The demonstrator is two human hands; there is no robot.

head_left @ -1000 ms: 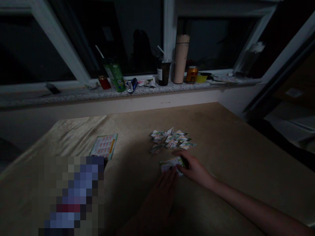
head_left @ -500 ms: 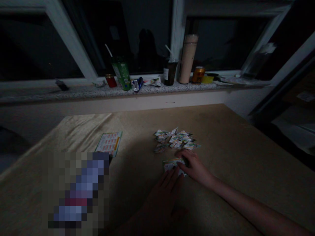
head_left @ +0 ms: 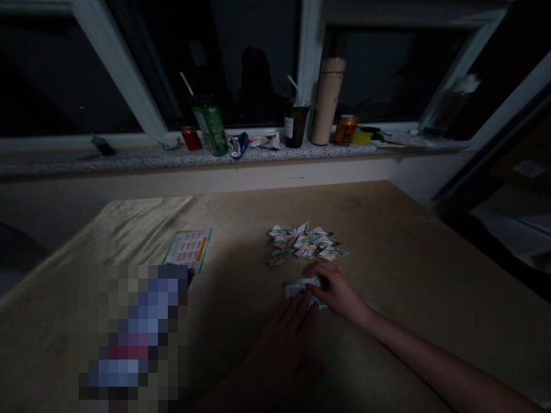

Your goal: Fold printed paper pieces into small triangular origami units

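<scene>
A small printed sheet of paper [head_left: 297, 287] lies on the table, partly hidden under my hands. My left hand [head_left: 286, 327], in deep shadow, rests with fingers stretched out over its lower part. Thumb and fingers of my right hand [head_left: 333, 287] pinch the sheet at its upper right edge, where a flap appears bent over. Just beyond my right hand sits a cluster of several folded paper pieces [head_left: 305, 244] with pointed ends.
A stack of printed sheets [head_left: 188, 250] lies to the left on the cloth-covered table [head_left: 241, 212], beside a long blurred-out object [head_left: 146, 324]. Along the window sill [head_left: 258, 156] stand a green container [head_left: 212, 126], a dark cup with a straw [head_left: 296, 123], a tall bottle [head_left: 329, 103] and an orange can [head_left: 345, 130].
The sheet's upper edge shows more white now, as my right hand moves its flap slightly. My left hand stays nearly still. The whole view shifts a little.
</scene>
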